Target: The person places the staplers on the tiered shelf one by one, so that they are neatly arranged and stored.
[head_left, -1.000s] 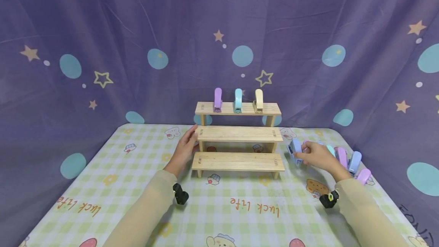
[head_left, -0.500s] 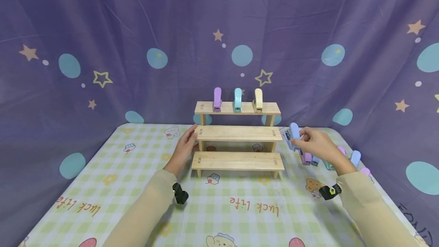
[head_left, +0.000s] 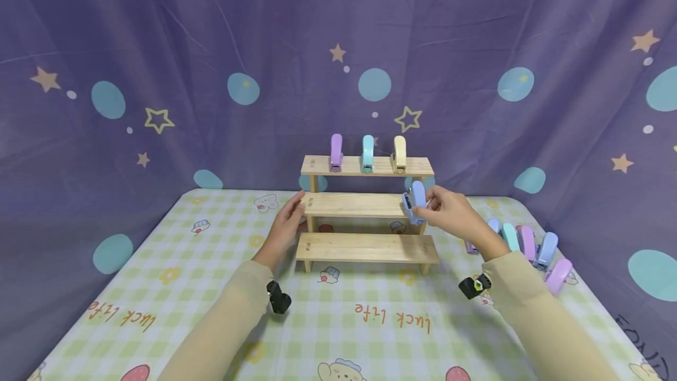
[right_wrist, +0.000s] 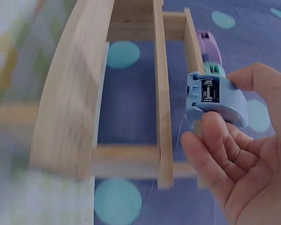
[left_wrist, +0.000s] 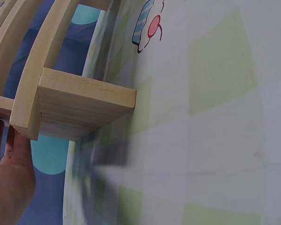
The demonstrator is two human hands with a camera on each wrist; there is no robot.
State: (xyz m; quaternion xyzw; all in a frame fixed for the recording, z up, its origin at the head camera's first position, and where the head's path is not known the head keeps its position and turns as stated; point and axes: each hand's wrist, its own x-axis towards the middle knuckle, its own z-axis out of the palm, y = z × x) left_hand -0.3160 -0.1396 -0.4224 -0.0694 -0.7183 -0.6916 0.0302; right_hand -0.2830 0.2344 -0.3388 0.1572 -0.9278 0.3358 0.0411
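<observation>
My right hand [head_left: 449, 207] pinches a blue stapler [head_left: 414, 201] between thumb and fingers. It is held upright over the right end of the middle tier of a wooden three-tier stand [head_left: 359, 206]. The right wrist view shows the same blue stapler [right_wrist: 215, 96] end-on, its metal spring visible. My left hand [head_left: 285, 228] rests against the stand's left side, near the middle tier. Its fingers [left_wrist: 21, 145] look mostly straight where they touch the wood; the thumb is hidden. On the top tier stand a purple stapler [head_left: 336, 153], a turquoise stapler [head_left: 367, 154] and a cream stapler [head_left: 399, 154].
Right of the stand, several more staplers sit in a slanting row, among them a turquoise stapler [head_left: 510, 236], a blue stapler [head_left: 547, 250] and a purple stapler [head_left: 558, 276]. A checked cloth [head_left: 328, 293] covers the table. Behind hangs a purple curtain [head_left: 296, 34].
My right hand has lifted the blue stapler from the table on the right and carried it left to the middle tier. My left hand stays against the stand.
</observation>
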